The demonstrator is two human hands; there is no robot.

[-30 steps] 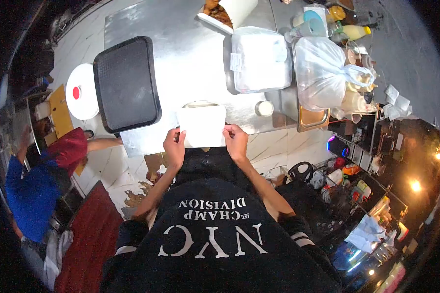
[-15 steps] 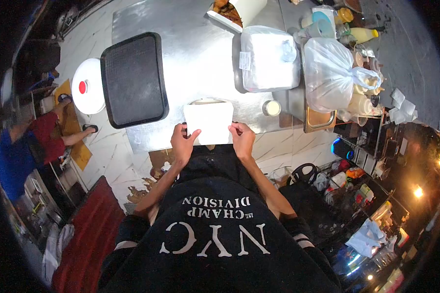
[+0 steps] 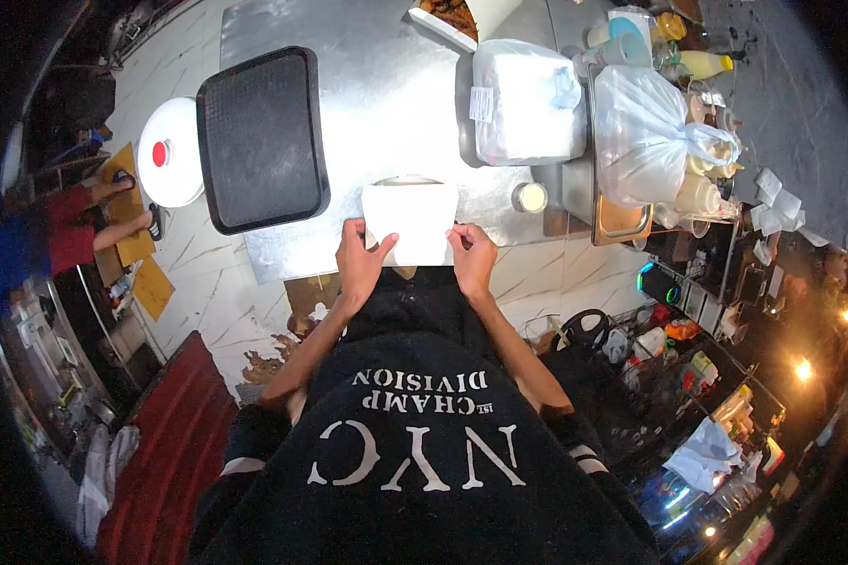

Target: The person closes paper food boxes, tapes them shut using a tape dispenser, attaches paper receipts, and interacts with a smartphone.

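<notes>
At the near edge of the steel table stands a white takeout box [image 3: 409,224], its flat panel glaring under the light. My left hand [image 3: 360,266] grips its left edge, thumb lying on the front and fingers curled behind. On the opposite edge, my right hand [image 3: 473,258] pinches with thumb and fingers. What the box contains is hidden from me. Farther back, another white box [image 3: 445,36] lies open with browned food [image 3: 454,15] in it.
Left of the box is a black tray [image 3: 262,141], beside a white round lid [image 3: 171,155]. To the right are a small jar [image 3: 530,197], a wrapped clear pack [image 3: 528,104] and a tied plastic bag [image 3: 639,132]. Another person's legs [image 3: 113,212] show at far left.
The view has shifted slightly, so the table items appear a little higher and to the right. Both hands keep hold of the box. The other person at left has moved.
</notes>
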